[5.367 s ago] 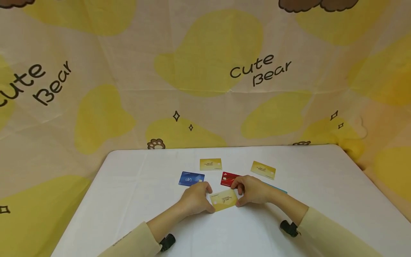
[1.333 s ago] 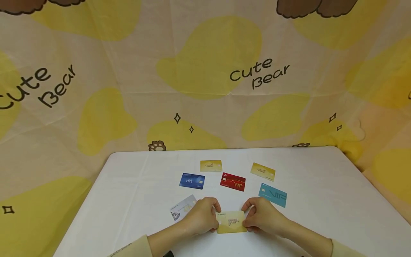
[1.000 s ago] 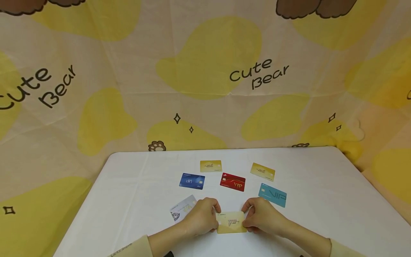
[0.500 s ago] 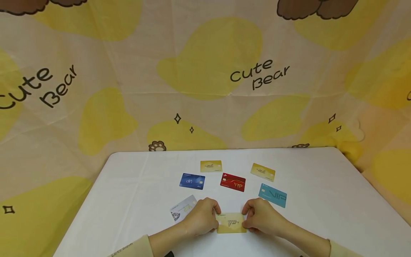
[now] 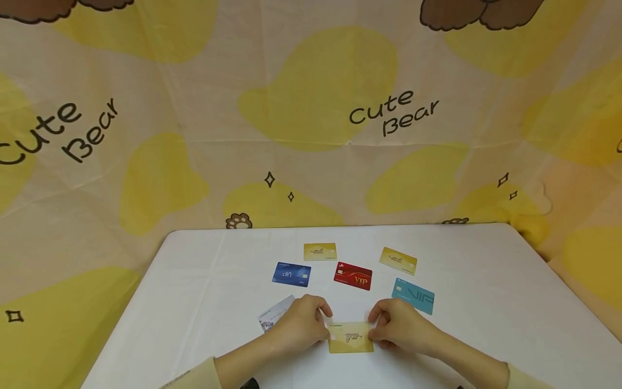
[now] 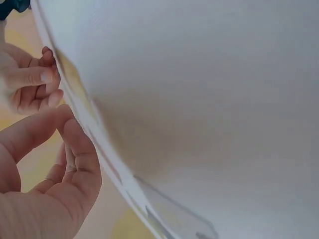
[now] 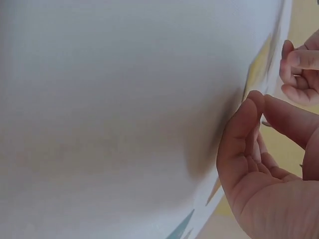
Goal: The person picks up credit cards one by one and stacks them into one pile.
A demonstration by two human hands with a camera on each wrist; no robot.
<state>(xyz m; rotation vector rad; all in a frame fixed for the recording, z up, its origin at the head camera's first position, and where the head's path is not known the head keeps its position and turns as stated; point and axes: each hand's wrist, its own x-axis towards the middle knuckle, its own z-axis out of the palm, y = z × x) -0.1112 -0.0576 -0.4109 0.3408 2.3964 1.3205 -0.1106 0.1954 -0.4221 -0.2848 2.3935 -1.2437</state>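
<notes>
A pale gold card (image 5: pixel 351 338) lies near the front of the white table, with a hand on either side. My left hand (image 5: pixel 302 327) is at its left edge; the fingers are bent and loose, and the index fingertip stands clear of the corner. My right hand (image 5: pixel 405 329) keeps thumb and bent fingers at the card's right edge, seemingly pinching it lightly. In the right wrist view, the gold card (image 7: pixel 256 69) appears edge-on beyond the right fingertips. A silver-white card (image 5: pixel 276 314) is partly hidden behind the left hand.
Behind the hands lie a blue card (image 5: pixel 291 274), a red card (image 5: pixel 353 276) and a teal card (image 5: pixel 413 295). Farther back are two more gold cards (image 5: pixel 320 252) (image 5: pixel 398 261). A patterned cloth (image 5: pixel 311 108) hangs behind the table's far edge.
Over several seconds the gold card came nearer and straightened. In the last half second it stays put while both arms ease slightly outward; the left index finger lifts off its corner.
</notes>
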